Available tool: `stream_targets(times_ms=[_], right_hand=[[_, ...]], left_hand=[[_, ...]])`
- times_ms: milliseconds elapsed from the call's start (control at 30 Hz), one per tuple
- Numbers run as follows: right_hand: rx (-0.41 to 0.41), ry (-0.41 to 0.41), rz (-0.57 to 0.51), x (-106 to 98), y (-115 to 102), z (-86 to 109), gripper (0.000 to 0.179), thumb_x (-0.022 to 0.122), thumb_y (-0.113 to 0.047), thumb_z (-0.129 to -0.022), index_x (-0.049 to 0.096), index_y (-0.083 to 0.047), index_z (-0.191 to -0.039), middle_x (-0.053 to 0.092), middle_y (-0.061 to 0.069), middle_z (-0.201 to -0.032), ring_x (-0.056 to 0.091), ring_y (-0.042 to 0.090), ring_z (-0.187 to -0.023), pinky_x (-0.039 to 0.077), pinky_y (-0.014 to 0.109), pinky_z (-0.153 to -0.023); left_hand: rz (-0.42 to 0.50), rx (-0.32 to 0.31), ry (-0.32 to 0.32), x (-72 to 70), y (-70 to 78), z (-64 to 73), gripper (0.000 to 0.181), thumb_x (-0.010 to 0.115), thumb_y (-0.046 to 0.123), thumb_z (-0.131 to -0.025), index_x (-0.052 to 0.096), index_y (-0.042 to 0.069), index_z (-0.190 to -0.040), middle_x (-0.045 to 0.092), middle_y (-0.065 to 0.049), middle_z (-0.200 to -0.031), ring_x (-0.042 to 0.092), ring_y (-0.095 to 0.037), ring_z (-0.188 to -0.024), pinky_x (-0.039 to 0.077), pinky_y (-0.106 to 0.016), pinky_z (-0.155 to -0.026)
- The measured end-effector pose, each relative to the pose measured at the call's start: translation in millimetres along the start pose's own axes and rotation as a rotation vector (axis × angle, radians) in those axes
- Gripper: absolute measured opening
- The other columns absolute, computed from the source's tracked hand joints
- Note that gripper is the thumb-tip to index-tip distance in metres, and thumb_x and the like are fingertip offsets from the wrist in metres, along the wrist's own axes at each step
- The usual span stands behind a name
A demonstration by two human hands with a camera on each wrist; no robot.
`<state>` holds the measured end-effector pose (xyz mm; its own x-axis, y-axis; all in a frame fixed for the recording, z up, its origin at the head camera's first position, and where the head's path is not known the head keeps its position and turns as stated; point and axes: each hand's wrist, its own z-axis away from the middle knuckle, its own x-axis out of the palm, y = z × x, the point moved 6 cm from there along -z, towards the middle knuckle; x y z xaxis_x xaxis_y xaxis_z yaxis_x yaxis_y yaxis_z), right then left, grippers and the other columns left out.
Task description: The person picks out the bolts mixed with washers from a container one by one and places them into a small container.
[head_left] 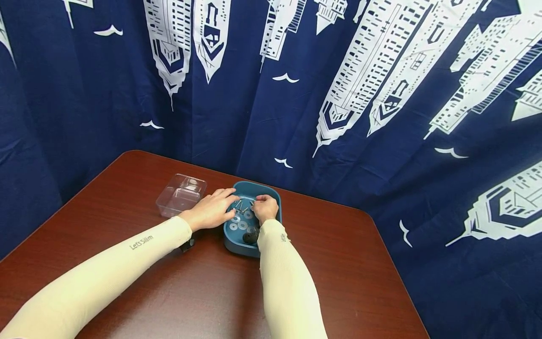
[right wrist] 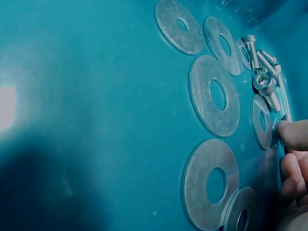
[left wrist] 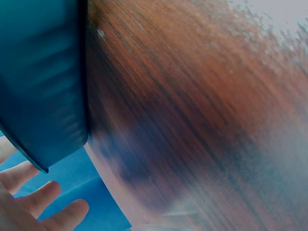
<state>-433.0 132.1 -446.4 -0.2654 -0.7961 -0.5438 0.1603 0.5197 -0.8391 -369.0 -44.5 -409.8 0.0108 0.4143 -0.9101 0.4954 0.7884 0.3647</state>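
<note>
My left hand [head_left: 212, 208] lies across the left rim of a blue bin [head_left: 241, 250], fingers extended and spread over its edge. The left wrist view shows those fingers [left wrist: 41, 197] beside the bin's outer wall [left wrist: 43, 91]. My right hand [head_left: 266, 208] reaches inside the bin, its fingers curled. In the right wrist view its thumb [right wrist: 296, 134] is right at the end of a small metal bolt [right wrist: 287, 117]; I cannot tell whether that bolt is pinched. Next to it lie several socket-head bolts [right wrist: 272, 101] and several flat washers [right wrist: 198, 98] on the bin floor.
Left of the bin stands a clear plastic box [head_left: 175, 197] with compartments. Both are on a brown wooden table [head_left: 334, 263]. A dark blue curtain [head_left: 254, 127] printed with white buildings hangs behind the table. A black wrist camera [head_left: 251, 237] sits beneath the right wrist.
</note>
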Motion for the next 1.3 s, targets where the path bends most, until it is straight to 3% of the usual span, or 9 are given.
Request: stream_targets(times_ms=[767, 1067, 1300], right_hand=[[0.038, 0.010, -0.045, -2.0, -0.6, 6.1, 0.022, 0.079, -0.001, -0.080, 0.077, -0.009, -0.100, 0.073, 0.007, -0.096, 0.059, 0.028, -0.105, 0.054, 0.043, -0.086], [0.028, -0.027, -0.048, 0.1, -1.5, 5.8, 0.024, 0.079, 0.001, -0.077, 0.077, -0.009, -0.099, 0.077, 0.003, -0.086, 0.063, 0.026, -0.103, 0.055, 0.039, -0.082], [0.026, -0.075, -0.069, 1.1, -1.0, 3.4, 0.024, 0.078, 0.002, -0.077, 0.077, -0.007, -0.099, 0.078, 0.004, -0.088, 0.067, 0.023, -0.094, 0.055, 0.037, -0.081]], left_hand=[[-0.012, -0.004, -0.001, 0.2, 2.8, 1.6, 0.050, 0.058, 0.030, -0.099, 0.055, 0.009, -0.144, 0.037, -0.016, -0.159, 0.035, -0.038, -0.146, 0.038, -0.060, -0.110], [-0.023, -0.002, 0.002, 0.9, 1.1, 2.7, 0.048, 0.057, 0.030, -0.100, 0.056, 0.009, -0.143, 0.037, -0.017, -0.159, 0.036, -0.038, -0.145, 0.039, -0.060, -0.109], [-0.019, 0.010, 0.014, -2.1, 3.5, 2.3, 0.047, 0.058, 0.029, -0.100, 0.057, 0.007, -0.141, 0.038, -0.018, -0.158, 0.037, -0.039, -0.145, 0.040, -0.061, -0.108]])
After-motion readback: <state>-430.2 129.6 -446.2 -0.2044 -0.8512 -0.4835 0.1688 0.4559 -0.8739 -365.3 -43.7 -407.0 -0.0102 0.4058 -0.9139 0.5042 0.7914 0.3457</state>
